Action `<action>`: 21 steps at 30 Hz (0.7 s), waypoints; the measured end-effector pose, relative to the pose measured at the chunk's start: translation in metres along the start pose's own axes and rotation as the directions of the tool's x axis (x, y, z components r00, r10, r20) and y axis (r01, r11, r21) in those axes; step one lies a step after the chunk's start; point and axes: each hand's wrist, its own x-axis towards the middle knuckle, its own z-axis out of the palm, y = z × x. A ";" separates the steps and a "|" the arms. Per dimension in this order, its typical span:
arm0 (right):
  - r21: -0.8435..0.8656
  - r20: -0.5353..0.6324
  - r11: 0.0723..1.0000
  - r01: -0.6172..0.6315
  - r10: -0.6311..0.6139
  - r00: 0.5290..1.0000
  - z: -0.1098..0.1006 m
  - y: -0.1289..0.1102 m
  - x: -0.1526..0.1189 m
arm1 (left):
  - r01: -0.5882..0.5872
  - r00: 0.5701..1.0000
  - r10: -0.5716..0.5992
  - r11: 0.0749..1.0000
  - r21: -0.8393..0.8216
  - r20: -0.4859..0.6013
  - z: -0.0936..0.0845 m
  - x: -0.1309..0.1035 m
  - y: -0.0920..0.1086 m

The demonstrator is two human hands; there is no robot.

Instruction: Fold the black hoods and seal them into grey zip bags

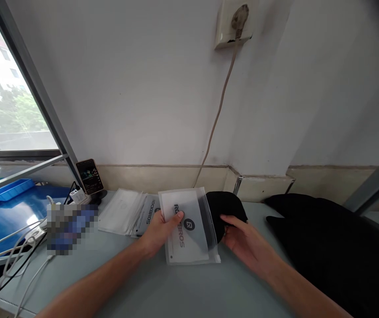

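A clear zip bag (189, 238) printed with "ROCKBROS" and a round logo is held upright at the middle of the table. My left hand (159, 232) grips its left side, thumb on the front. Just right of the bag's zip edge is a folded black cloth item (227, 207), whose exact kind I cannot make out. My right hand (247, 243) pinches that black item, thumb on top and fingers beneath. Part of the black item is behind or at the bag's edge. Behind my left hand lies a stack of similar bags (119, 212).
On the right lies a pile of black cloth pieces (335, 247). A phone (90, 176) leans on a stand at the back left, near white cables (13, 251) and a power strip (35, 235). A blue tray (9, 191) sits far left. Metal frame posts (40, 88) flank the table.
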 end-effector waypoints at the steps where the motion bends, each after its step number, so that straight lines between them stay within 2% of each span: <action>1: 0.003 0.035 1.000 -0.003 0.003 0.999 0.000 0.001 0.000 | -0.003 1.000 0.002 1.000 -0.013 -0.015 0.003 -0.001 0.000; 5: 0.034 0.236 0.999 0.009 -0.017 0.972 0.007 0.004 -0.007 | -0.025 0.994 0.015 0.996 -0.088 -0.108 0.012 -0.004 -0.004; 7: 0.045 0.273 0.999 0.017 -0.029 0.962 0.012 0.004 -0.011 | -0.021 0.995 0.012 0.996 -0.086 -0.103 0.014 -0.005 -0.005; 12: 0.042 0.093 0.999 -0.017 0.014 0.996 0.018 0.001 -0.011 | 0.033 0.999 -0.033 0.998 -0.050 0.001 0.017 -0.008 -0.002; 15: -0.004 0.008 1.000 -0.022 0.022 1.000 0.014 0.001 -0.008 | 0.076 0.996 -0.082 0.989 -0.126 -0.041 0.017 -0.008 0.002; 17: -0.106 0.008 0.994 -0.030 0.031 0.999 0.012 0.002 -0.009 | 0.107 0.985 -0.129 0.977 -0.182 -0.113 0.017 -0.007 0.004; 19: -0.238 0.064 0.970 -0.053 0.070 0.995 0.012 0.004 -0.013 | 0.135 0.969 -0.169 0.973 -0.187 -0.179 0.015 -0.006 0.005; 21: -0.347 0.140 0.934 -0.081 0.137 0.981 0.013 0.005 -0.018 | 0.155 0.964 -0.181 0.978 -0.143 -0.192 0.012 -0.006 0.006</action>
